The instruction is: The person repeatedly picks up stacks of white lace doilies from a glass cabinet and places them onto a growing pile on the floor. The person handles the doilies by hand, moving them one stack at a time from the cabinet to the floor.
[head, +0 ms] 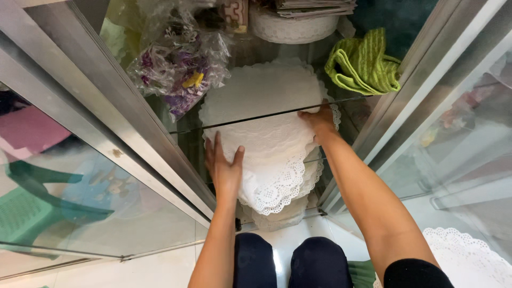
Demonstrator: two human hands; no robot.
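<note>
A stack of round white lace paper doilies [272, 154] lies on a lower shelf inside a glass display cabinet. My left hand [224, 166] rests flat on the stack's left edge, fingers spread. My right hand [319, 121] reaches in from the right and presses on the stack's upper right edge, under the front edge of a glass shelf [245, 120]. More white doilies [261, 88] lie on that upper glass shelf.
A green folded cloth [364, 65] sits at the cabinet's right. A clear bag of purple and yellow trinkets [178, 72] sits at the left. Metal door frames [114, 120] flank the opening. Another doily [469, 258] lies on the floor at lower right.
</note>
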